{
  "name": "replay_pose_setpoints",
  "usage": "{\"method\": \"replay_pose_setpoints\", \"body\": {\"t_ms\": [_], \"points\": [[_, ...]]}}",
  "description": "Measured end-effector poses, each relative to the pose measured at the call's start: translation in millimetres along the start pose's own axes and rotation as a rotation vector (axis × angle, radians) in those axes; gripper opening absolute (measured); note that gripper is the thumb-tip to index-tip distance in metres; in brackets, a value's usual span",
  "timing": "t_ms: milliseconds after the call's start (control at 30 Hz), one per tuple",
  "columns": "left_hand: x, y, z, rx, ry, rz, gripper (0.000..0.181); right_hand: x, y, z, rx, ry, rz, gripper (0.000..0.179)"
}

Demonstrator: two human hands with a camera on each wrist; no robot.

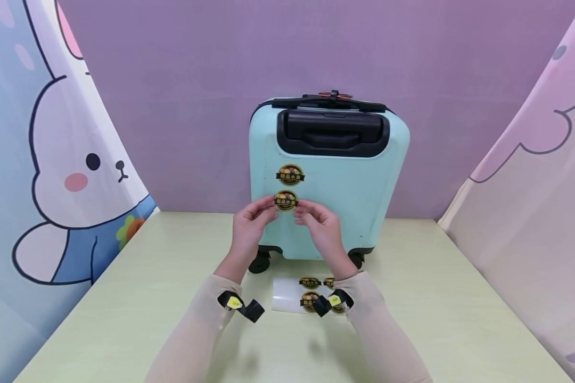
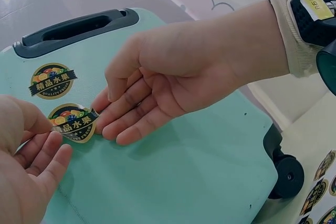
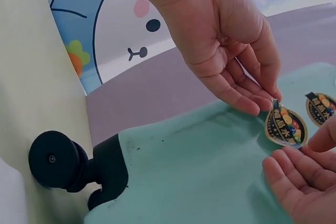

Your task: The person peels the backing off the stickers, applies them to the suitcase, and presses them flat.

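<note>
Both hands are at a round black-and-gold fruit sticker (image 1: 286,200) in front of the suitcase's face. My left hand (image 1: 250,226) pinches its left end between thumb and fingers. At the right end, my right hand (image 1: 323,227) pinches the tip the same way. In the left wrist view the held sticker (image 2: 74,123) looks slightly bent. Just above it, a matching sticker (image 1: 290,174) lies flat on the mint-green suitcase (image 1: 337,197). The suitcase stands upright, its black handle recess (image 1: 333,133) near the top.
On the pale table (image 1: 148,298) between the forearms lies a white sticker sheet (image 1: 285,295) with several more stickers, partly covered by the right wrist strap. Black wheels (image 1: 260,262) support the suitcase. A purple backdrop (image 1: 172,106) rises behind, with printed curtains (image 1: 62,159) at both sides.
</note>
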State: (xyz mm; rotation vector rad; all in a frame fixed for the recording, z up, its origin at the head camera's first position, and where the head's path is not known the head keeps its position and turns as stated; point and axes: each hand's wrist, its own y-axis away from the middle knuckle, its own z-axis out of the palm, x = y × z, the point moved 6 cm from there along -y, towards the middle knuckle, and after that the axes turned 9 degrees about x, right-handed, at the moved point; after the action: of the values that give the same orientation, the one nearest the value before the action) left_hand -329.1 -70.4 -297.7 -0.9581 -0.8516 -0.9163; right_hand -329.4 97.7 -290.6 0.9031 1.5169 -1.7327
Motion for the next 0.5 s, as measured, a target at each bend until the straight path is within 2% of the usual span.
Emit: {"method": "replay_pose_setpoints", "body": {"t_ms": [367,500], "points": [[1.1,1.7,0.9,0.000,0.017,-0.023,0.031,-14.5,2.4,1.2,-0.020,0.279,-0.051,0.034],[1.6,2.7,0.8,-0.003,0.016,-0.027,0.032,-16.7,3.0,0.8,-0.033,0.348,-0.053,0.037]]}}
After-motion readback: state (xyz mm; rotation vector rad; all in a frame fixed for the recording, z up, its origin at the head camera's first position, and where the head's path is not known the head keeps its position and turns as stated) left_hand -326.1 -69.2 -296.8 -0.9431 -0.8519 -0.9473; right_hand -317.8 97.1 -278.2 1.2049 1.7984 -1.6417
